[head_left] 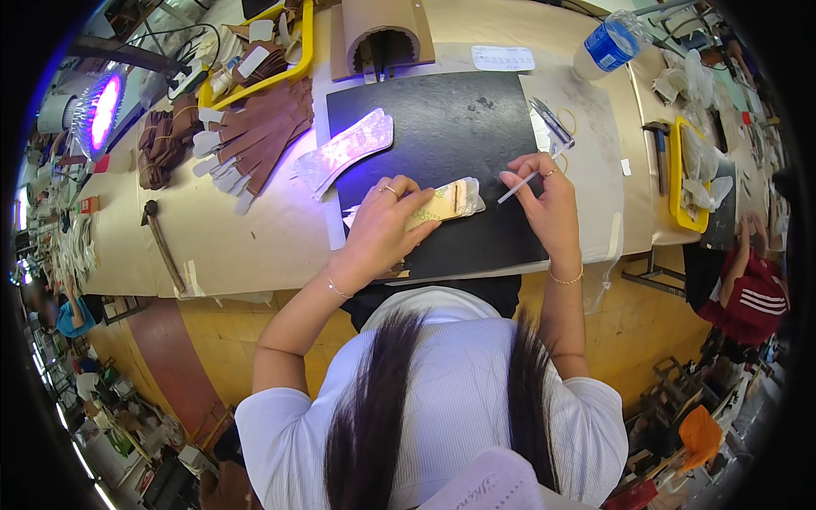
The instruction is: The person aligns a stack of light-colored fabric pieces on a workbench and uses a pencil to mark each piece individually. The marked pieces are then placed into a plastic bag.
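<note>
A pale yellow flat piece (pixel 444 204) with a dark brown line near its right end lies on a black mat (pixel 450 119). Whitish, wrinkled material shows at its right edge. My left hand (pixel 387 223) is closed over the left part of this piece, thumb and fingers pressed on it. Just to the right, my right hand (pixel 551 208) pinches a thin, whitish translucent stick (pixel 518 187), its lower end pointing toward the yellow piece but apart from it. Shiny, pale flared pieces (pixel 350 151) rest at the mat's upper left.
Brown strips with white tabs (pixel 268 140) fan out left, below a yellow tray (pixel 304 51). A lit purple lamp (pixel 104 110) and a hammer (pixel 161 242) are further left. Metal hand tools (pixel 552 123) and a bottle (pixel 605 51) stand right. Another person (pixel 752 285) works far right.
</note>
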Available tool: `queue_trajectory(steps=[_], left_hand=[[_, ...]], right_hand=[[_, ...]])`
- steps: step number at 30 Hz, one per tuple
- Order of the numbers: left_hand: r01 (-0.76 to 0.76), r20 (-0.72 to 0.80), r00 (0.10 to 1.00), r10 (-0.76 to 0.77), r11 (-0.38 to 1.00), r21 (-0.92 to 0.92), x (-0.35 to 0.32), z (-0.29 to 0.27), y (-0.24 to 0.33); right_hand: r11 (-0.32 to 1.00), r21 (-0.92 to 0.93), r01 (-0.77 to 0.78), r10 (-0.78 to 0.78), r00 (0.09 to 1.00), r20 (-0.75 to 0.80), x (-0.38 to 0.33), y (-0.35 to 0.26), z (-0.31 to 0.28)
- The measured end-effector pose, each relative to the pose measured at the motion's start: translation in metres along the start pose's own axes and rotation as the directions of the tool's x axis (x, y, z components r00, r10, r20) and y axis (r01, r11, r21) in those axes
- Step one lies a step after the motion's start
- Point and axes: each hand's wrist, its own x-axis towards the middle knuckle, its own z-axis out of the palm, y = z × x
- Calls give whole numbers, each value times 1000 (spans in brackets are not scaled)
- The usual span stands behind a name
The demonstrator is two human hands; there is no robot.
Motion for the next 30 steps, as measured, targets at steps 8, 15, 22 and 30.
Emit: queue_trajectory(steps=[8, 15, 22, 30], left_hand=[[-49, -8, 999, 49, 998, 34, 2, 10, 2], [-63, 2, 998, 63, 997, 49, 2, 9, 1], [-79, 37, 996, 77, 995, 61, 4, 8, -3], [-91, 29, 996, 89, 993, 72, 5, 9, -4]], right_hand=[[999, -10, 33, -32, 999, 27, -11, 4, 0], [961, 274, -47, 54, 998, -17, -18, -2, 0], [969, 234, 78, -46, 989, -138, -26, -1, 9], [976, 128, 179, -166, 981, -100, -36, -5, 27]])
